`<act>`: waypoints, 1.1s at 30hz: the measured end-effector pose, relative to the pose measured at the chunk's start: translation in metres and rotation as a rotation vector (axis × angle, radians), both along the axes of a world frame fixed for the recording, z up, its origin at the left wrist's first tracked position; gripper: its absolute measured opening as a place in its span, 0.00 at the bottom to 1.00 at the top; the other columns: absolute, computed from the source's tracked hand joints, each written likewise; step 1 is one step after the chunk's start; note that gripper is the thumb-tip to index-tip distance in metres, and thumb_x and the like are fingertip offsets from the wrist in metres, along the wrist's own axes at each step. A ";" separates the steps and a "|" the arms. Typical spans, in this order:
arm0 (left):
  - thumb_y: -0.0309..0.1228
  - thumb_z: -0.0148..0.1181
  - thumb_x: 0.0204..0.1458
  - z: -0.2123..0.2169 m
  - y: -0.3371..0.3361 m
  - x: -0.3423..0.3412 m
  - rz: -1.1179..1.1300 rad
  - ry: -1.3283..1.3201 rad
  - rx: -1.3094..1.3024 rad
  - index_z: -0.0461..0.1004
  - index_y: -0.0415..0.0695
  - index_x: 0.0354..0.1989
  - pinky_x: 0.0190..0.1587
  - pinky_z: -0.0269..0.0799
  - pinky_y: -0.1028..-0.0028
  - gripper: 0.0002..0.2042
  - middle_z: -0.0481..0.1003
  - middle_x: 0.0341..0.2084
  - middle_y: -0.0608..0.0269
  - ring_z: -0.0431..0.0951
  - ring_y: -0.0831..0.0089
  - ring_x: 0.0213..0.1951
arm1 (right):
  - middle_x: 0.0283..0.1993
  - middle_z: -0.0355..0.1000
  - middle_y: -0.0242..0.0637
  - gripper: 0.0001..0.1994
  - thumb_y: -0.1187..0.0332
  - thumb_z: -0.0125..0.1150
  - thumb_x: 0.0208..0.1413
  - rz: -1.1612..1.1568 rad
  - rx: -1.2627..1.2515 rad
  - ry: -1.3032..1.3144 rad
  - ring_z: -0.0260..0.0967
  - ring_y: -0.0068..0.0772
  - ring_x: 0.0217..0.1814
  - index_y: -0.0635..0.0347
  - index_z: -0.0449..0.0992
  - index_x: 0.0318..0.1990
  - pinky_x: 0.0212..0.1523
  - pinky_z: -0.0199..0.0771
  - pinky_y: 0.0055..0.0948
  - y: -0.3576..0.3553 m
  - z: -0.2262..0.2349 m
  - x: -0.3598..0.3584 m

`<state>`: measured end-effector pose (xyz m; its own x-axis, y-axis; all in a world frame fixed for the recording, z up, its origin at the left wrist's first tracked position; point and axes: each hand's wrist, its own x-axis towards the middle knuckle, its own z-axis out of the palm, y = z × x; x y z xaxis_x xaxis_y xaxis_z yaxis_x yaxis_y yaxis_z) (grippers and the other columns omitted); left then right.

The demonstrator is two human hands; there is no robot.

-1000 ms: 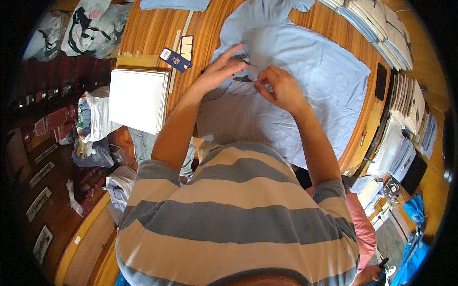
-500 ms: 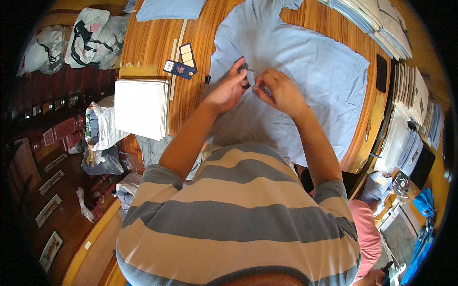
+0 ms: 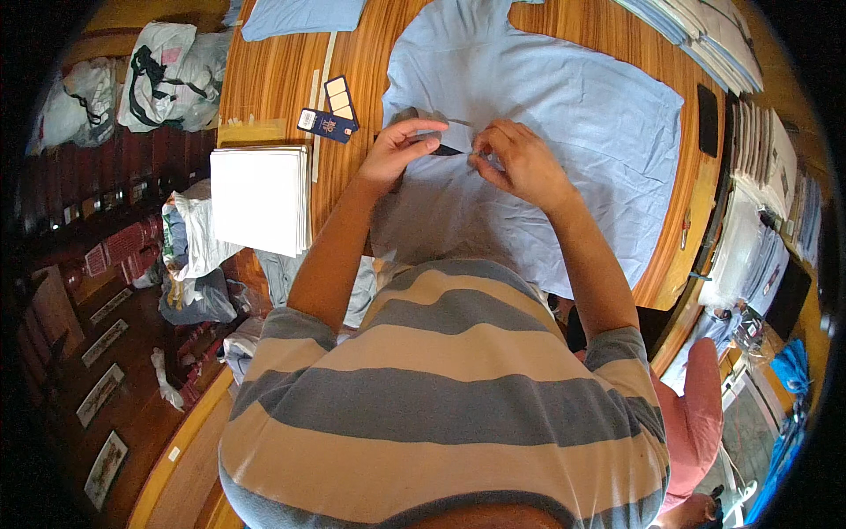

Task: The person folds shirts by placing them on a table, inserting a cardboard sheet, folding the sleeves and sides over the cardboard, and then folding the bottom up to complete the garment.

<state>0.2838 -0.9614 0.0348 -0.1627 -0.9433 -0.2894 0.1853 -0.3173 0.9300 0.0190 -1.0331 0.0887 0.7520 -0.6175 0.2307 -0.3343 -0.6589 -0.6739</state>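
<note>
A light blue garment (image 3: 573,132) lies spread over the wooden table in front of me. Above it, my left hand (image 3: 398,157) has its thumb and fingers curved around a small dark tool (image 3: 448,150). Motion blurs this tool, and its exact kind is unclear. To its right, my right hand (image 3: 520,163) has thumb and fingertips pinched together over the garment. Whatever is in that pinch is too small to make out. The two hands are a short way apart, the dark tool's tip pointing toward the right fingertips.
Blue tags (image 3: 328,123) lie left of the garment, beyond a white stack of sheets (image 3: 256,198). Another blue folded cloth (image 3: 304,18) is at the far left. A black phone-like slab (image 3: 708,121) and garment stacks (image 3: 705,44) line the right side. A person in pink (image 3: 692,423) is behind at right.
My left hand has shifted left and slightly nearer me, its fingers turning to point right. The right hand has barely moved. The person in pink has shifted.
</note>
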 end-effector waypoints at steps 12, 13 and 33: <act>0.25 0.79 0.50 0.045 0.005 0.017 -0.201 -0.386 -0.090 0.85 0.45 0.52 0.44 0.76 0.75 0.19 0.81 0.41 0.64 0.79 0.77 0.39 | 0.38 0.74 0.39 0.10 0.68 0.71 0.58 0.016 -0.067 0.019 0.75 0.43 0.41 0.58 0.74 0.41 0.47 0.75 0.41 -0.002 0.008 -0.003; 0.26 0.79 0.50 0.052 0.003 0.017 -0.200 -0.488 -0.156 0.86 0.45 0.50 0.43 0.76 0.73 0.17 0.80 0.40 0.64 0.79 0.75 0.39 | 0.37 0.74 0.39 0.10 0.68 0.71 0.58 0.017 -0.074 0.021 0.75 0.43 0.41 0.58 0.74 0.41 0.47 0.75 0.41 -0.002 0.007 -0.003; 0.28 0.81 0.43 0.035 0.001 0.018 -0.004 -0.803 -0.666 0.87 0.42 0.34 0.47 0.78 0.63 0.11 0.84 0.32 0.61 0.82 0.63 0.42 | 0.40 0.75 0.40 0.10 0.64 0.69 0.59 -0.001 -0.055 0.090 0.75 0.46 0.45 0.58 0.75 0.39 0.51 0.76 0.42 -0.005 0.003 0.001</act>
